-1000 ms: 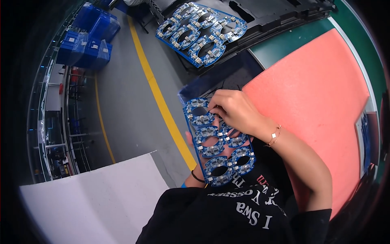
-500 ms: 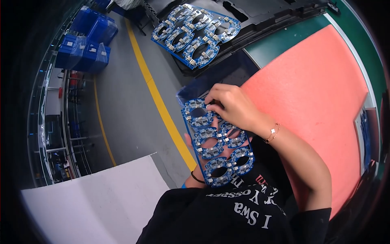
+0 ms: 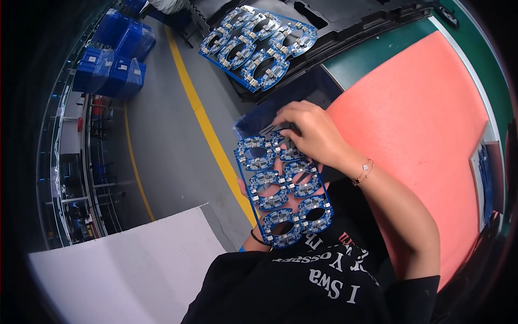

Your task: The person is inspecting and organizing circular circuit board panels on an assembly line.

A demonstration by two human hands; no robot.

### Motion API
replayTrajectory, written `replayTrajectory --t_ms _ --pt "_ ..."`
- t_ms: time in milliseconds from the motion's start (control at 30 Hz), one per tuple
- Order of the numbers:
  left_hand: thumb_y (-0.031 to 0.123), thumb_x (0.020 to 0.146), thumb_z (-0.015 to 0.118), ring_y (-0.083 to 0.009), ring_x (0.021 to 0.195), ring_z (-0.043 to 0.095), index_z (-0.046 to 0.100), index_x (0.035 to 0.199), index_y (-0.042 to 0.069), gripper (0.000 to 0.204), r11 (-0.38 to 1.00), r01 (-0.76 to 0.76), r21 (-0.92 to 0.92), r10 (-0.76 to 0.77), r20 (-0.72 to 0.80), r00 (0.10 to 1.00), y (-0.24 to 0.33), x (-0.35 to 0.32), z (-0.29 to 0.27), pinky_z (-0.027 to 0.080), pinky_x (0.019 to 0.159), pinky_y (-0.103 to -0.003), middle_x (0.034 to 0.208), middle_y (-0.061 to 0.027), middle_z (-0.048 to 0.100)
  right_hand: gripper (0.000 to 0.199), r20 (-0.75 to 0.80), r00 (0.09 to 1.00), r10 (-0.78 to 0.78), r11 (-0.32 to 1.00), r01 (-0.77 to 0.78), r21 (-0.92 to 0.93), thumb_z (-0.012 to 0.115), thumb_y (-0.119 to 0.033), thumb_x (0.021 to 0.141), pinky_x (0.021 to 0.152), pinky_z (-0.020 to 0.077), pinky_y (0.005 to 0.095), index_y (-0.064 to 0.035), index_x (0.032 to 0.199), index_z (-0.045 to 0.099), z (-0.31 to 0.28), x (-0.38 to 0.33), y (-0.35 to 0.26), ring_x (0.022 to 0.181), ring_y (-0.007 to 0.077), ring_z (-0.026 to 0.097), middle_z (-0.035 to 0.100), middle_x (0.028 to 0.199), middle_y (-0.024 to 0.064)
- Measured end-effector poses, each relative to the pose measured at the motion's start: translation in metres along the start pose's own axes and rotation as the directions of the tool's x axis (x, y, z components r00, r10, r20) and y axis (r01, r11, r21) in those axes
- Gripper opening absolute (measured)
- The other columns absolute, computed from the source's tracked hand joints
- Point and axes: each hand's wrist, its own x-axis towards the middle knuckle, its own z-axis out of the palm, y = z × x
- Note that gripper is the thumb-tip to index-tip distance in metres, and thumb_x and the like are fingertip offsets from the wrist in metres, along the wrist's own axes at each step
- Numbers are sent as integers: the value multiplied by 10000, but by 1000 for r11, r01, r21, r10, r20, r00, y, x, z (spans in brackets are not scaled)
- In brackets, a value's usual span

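Note:
My left hand (image 3: 292,202) supports a blue circuit board panel (image 3: 270,204) from below, in front of my dark shirt. Its palm shows through the oval cutouts, and fingertips come round both side edges. The panel is made up of several joined ring-shaped boards with small pale components. Over its far right corner is my right hand (image 3: 305,127), thumb and index finger apart, with nothing visible between them. Whether its fingertips touch the corner board I cannot tell. A similar blue panel (image 3: 276,51) lies farther off, on the edge of a black tray (image 3: 353,22).
A dark blue bin (image 3: 307,89) stands just beyond my hands. To the right, a pink mat (image 3: 404,108) covers part of a green tabletop (image 3: 364,59). A white surface (image 3: 124,264) is at lower left. Blue crates (image 3: 121,70) stand across the grey floor, past a yellow line (image 3: 197,105).
The held panel has shifted slightly left, and its far right corner board now shows. My right hand has risen a little away from the panel, its fingers more spread.

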Motion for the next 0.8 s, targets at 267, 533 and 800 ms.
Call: replayTrajectory --t_ms 267,533,800 --pt "826 649 307 -404 1232 288 204 1368 187 968 1000 -3 -9 3 -25 1000 4 1 3 260 940 -632 1352 -164 254 122 194 978 70 986 -38 -164 627 34 640 638 464 355 0 745 575 -2 -2 2 733 296 563 578 803 120" --pt "822 656 300 -411 1215 311 222 1359 178 957 1000 -11 -14 10 -48 999 5 -1 13 281 924 -635 1329 -169 288 81 100 995 29 1000 -29 0 632 26 672 633 463 352 5 742 597 -3 -6 -6 729 281 581 579 794 100" --pt "819 663 293 -419 1198 334 240 1349 168 947 1000 -14 -21 13 -77 997 4 2 19 302 908 -637 1306 -174 322 54 319 945 72 996 -53 -70 620 20 692 637 470 356 -1 740 607 -6 -4 -10 757 286 590 602 821 106"
